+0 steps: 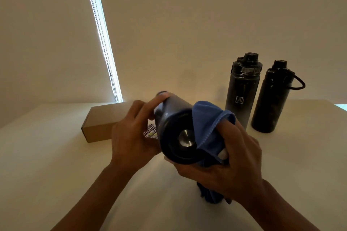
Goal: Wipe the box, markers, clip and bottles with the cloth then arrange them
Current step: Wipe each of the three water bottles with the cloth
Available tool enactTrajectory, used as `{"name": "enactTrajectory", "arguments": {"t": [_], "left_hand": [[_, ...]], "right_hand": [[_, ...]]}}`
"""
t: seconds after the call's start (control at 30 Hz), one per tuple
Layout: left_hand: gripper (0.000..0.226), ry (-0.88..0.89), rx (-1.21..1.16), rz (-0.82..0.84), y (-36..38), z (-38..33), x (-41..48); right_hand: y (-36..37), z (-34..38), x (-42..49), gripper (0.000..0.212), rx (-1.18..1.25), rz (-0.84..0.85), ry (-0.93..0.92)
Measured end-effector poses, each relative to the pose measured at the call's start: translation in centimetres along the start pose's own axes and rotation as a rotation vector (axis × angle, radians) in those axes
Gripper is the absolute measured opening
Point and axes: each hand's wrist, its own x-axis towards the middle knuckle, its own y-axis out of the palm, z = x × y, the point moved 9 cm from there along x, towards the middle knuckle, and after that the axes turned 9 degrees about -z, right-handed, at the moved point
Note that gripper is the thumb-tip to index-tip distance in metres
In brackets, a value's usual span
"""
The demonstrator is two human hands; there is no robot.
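A dark bottle (173, 129) is held tilted above the table, its round base with a shiny centre facing me. My left hand (131, 133) grips its left side, fingers curled round the body. My right hand (231, 161) holds a blue cloth (208, 124) against the bottle's right side and base edge; part of the cloth hangs below the hand. Two more black bottles (242, 90) (272, 97) stand upright at the back right. A brown cardboard box (105, 124) lies behind my left hand. A small printed item (151, 131) shows between hand and bottle. Markers and clip are hidden.
The white table (56, 155) runs back to a pale wall. A bright window gap with a bead chain (105, 48) stands at the back left. The table's right corner (338, 105) lies just behind the upright bottles.
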Motion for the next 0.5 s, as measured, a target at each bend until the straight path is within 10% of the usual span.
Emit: {"name": "enactTrajectory", "arguments": {"t": [0.2,0.5], "left_hand": [[0.091,0.061,0.087,0.019,1.3,-0.3,-1.1],[0.098,0.028,-0.114,0.023,-0.5,0.3,0.4]], "right_hand": [[0.4,-0.1,-0.4,0.053,-0.034,-0.001,-0.021],[0.7,-1.7,0.8,0.069,-0.117,0.052,0.135]]}}
